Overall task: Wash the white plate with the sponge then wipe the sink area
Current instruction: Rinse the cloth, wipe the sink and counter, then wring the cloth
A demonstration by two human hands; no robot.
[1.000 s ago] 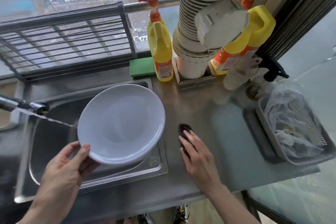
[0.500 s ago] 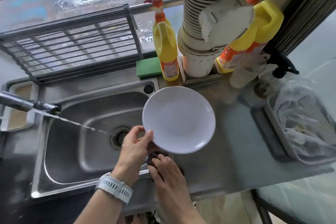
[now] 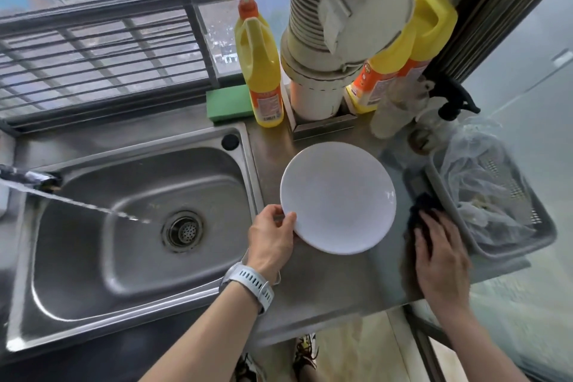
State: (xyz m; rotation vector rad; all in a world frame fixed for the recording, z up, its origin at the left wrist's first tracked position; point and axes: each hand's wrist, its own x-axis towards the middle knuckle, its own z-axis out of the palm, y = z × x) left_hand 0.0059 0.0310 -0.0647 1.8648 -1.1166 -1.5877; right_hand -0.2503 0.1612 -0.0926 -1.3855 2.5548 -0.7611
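The plate [image 3: 338,197] is held over the counter [image 3: 325,282] right of the sink [image 3: 93,257], its near-left rim pinched by the left hand [image 3: 271,237], while the right hand [image 3: 440,253] presses flat on a dark cloth [image 3: 423,211] beside the tray [image 3: 496,242].

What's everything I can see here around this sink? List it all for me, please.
plate: 1, white, held over the counter right of the sink
dark sponge: 1, on the counter under the right hand
green sponge: 1, behind the sink
detergent bottles: 3, yellow, by the window
sink: 1, steel, water running in
basket: 1, grey, far right, holds plastic
left hand: grips the plate's rim, wears a white watch
right hand: presses on the dark sponge
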